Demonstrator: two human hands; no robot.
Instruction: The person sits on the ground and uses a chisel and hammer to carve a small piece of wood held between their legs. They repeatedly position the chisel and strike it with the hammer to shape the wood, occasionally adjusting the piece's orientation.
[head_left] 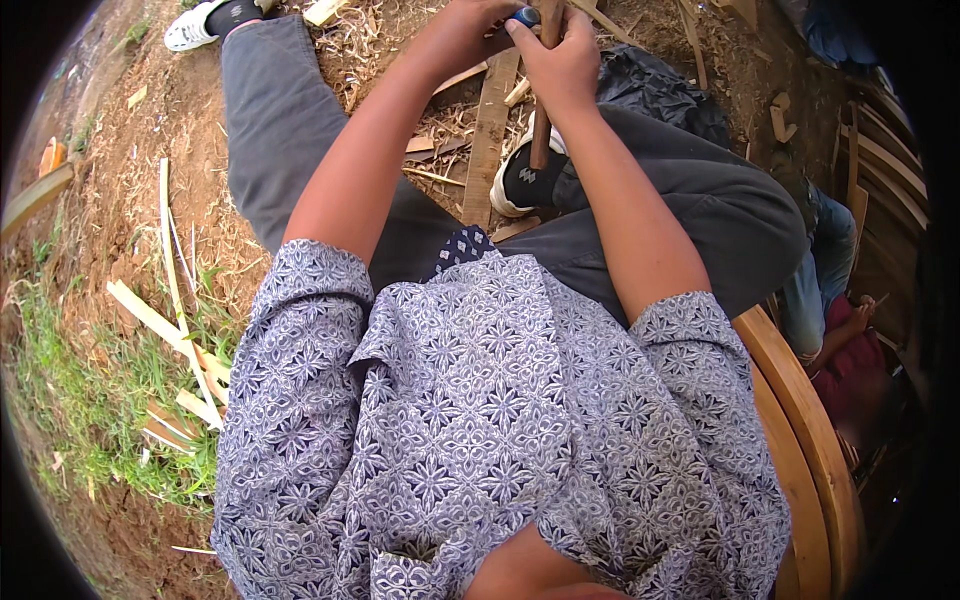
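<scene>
1. With the right hand [568,62], gripping a brown wooden stick [541,140] near the top edge of the view; reaching leftward with the thumb to a small blue piece [525,16].
2. With the left hand [487,18], coming in from the other side, close to the right thumb and the blue piece; partly cut off by the top edge; cannot tell whether closed on the blue piece or merely beside it.
3. As for the stick, running from the top edge down along the inner side of the right wrist; ending, in this view, over the black sock [530,185] of the folded leg; cannot tell whether touching it.
4. Wearing a blue-and-white patterned shirt [470,400], dark grey trousers [275,110] and white shoes [190,30]; stretching the left leg toward the upper left, folding the right one inward.
5. Below the hands, can see a flat plank [490,115] among pale wood shavings [350,60] on brown soil; just right of the hands, a crumpled dark sheet [665,90].
6. Farther left, can see pale wood strips [165,315] on grass [110,410]; at lower right, curved wooden boards [805,420]; beyond them, another person [825,250] in blue jeans.
</scene>
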